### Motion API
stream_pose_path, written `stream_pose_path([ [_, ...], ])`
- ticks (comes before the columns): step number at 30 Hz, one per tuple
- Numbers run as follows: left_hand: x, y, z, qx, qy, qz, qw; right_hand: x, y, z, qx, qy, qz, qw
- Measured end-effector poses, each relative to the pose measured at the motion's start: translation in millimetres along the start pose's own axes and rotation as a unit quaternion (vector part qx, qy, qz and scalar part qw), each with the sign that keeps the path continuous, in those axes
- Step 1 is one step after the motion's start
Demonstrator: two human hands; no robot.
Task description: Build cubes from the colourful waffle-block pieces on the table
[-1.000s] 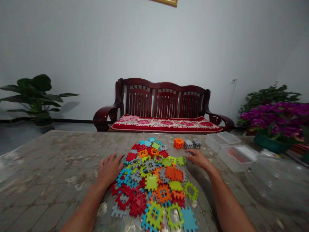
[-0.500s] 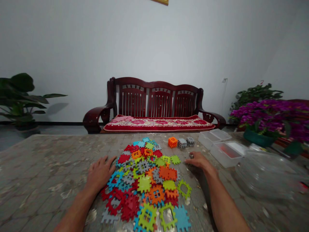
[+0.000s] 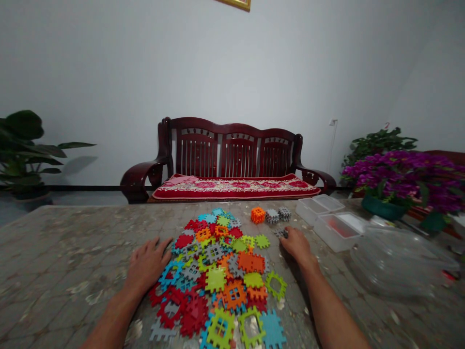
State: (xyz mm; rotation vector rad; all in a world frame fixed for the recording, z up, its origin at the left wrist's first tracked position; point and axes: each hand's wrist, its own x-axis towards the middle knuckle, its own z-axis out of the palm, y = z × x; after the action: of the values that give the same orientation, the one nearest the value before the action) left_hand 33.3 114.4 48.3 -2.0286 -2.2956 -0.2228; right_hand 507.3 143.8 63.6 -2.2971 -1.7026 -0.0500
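Note:
A heap of flat, notched plastic building tiles [image 3: 221, 271] in red, blue, green, orange and grey lies on the stone-patterned table [image 3: 72, 252]. My left hand [image 3: 147, 264] rests flat at the heap's left edge, fingers stretched out, on the table. My right hand [image 3: 296, 244] lies to the right of the heap, fingers curled over a small grey piece [image 3: 281, 233] at its tips. Beyond it stand three assembled cubes: an orange cube [image 3: 258, 214] and two grey cubes [image 3: 278, 215].
Two clear plastic boxes [image 3: 332, 225] and a clear bag [image 3: 399, 261] lie at the table's right. Purple flowers [image 3: 403, 179] stand at the far right. A dark wooden bench [image 3: 232, 162] with a red cushion stands behind the table, a potted plant [image 3: 25, 150] at left.
My right hand has drawn slightly toward the grey piece by the cubes. The view has shifted a little to the right. My left hand has stayed at the heap's edge.

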Motion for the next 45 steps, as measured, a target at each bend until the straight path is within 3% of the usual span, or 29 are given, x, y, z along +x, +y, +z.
stream_pose_path([
  [10, 0, 0, -2, 0.023, -0.015, 0.008, 1.0, 5, 17, 2, 0.014, 0.004, -0.028, 1.0],
  [17, 1, -1, -2, 0.023, -0.022, 0.007, 0.999, 6, 22, 5, 0.086, 0.053, 0.045, 0.994],
  [22, 3, -4, 3, 0.019, -0.014, 0.008, 1.0, 30, 27, -6, 0.169, 0.115, 0.117, 0.972],
  [26, 5, -8, 10, 0.005, 0.006, 0.008, 1.0, 57, 20, -16, 0.152, 0.134, 0.101, 0.974],
  [34, 5, -9, 6, 0.029, -0.024, 0.013, 0.999, 89, 2, -23, 0.074, 0.09, 0.096, 0.989],
  [45, 8, -13, 14, 0.022, 0.002, 0.021, 1.0, 93, -1, -21, 0.048, 0.076, 0.11, 0.99],
])
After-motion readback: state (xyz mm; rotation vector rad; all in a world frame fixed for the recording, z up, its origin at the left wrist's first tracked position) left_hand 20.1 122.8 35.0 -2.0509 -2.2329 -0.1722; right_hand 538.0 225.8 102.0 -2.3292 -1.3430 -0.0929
